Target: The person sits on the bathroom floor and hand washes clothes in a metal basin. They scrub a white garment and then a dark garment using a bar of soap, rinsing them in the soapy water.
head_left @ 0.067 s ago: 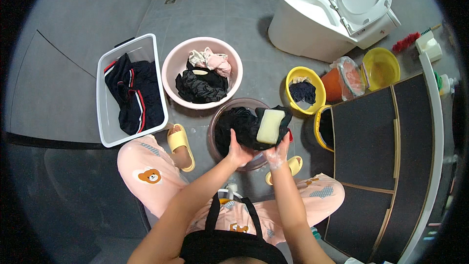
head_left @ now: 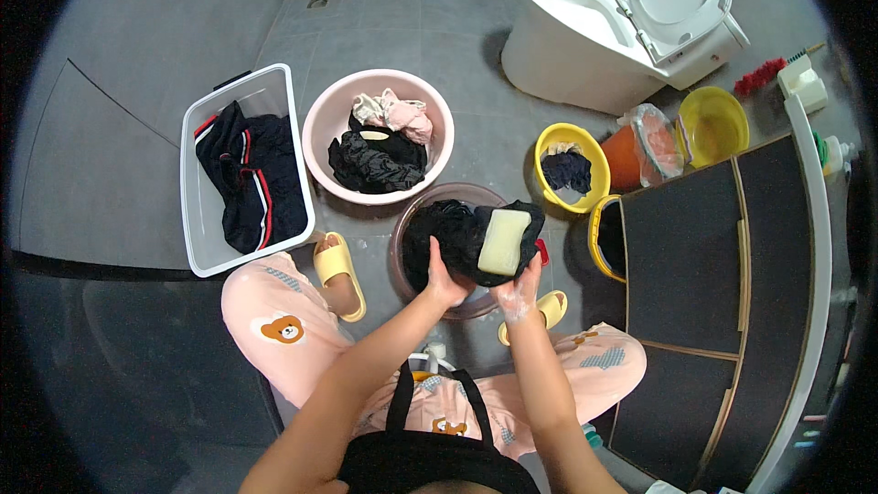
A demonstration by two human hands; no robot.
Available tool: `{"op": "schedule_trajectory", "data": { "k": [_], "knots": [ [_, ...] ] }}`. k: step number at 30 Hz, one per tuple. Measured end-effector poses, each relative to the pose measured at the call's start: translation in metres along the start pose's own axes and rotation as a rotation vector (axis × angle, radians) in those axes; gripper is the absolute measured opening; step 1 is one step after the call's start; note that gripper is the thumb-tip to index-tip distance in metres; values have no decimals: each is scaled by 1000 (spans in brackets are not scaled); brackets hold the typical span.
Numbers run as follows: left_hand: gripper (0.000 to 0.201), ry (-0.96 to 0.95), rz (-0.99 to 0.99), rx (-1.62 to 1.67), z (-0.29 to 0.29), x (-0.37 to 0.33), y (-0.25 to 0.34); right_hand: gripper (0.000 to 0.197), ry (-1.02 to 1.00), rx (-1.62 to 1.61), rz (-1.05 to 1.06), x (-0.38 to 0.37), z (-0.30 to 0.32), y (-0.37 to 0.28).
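A dark wet garment is bunched over a brownish see-through basin between my feet. My left hand grips its near edge, thumb up on the cloth and fingers hidden beneath. On the right, my right hand is closed around the garment's near right side, with white lather on the wrist. A pale yellow bar of soap lies on top of the cloth, close to my right fingers. Just right of the basin, a small red thing shows in part.
A pink basin of clothes stands beyond, beside a white tub with a striped dark garment. To the right are a yellow bucket with cloth, an orange bin and a dark cabinet. A white toilet stands behind.
The soap and the cloth under it have shifted slightly left and toward me. Both hands keep their hold.
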State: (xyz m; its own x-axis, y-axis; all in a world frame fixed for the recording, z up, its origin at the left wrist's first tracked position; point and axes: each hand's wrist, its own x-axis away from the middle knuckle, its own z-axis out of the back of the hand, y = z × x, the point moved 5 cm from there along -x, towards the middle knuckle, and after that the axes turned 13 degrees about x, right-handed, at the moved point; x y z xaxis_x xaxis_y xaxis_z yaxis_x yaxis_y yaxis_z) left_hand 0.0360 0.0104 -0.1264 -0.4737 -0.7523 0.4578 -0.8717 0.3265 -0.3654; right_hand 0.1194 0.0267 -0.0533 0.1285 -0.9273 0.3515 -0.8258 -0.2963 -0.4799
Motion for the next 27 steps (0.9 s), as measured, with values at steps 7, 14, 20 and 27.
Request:
{"op": "schedule_trajectory", "data": {
  "k": [7, 14, 20, 27],
  "knots": [
    [46, 52, -137, 41, -5, -14, 38, 36, 240, 618, -36, -2, 87, 4],
    [50, 123, -480, -1500, -12, 31, -24, 44, 103, 623, 45, -14, 84, 34],
    [74, 422, -445, -1926, -20, 19, 12, 56, 408, 663, -352, 38, 45, 60],
    [46, 88, -187, -507, 30, -9, 29, 40, 24, 1529, 557, 31, 23, 55]
  ]
}}
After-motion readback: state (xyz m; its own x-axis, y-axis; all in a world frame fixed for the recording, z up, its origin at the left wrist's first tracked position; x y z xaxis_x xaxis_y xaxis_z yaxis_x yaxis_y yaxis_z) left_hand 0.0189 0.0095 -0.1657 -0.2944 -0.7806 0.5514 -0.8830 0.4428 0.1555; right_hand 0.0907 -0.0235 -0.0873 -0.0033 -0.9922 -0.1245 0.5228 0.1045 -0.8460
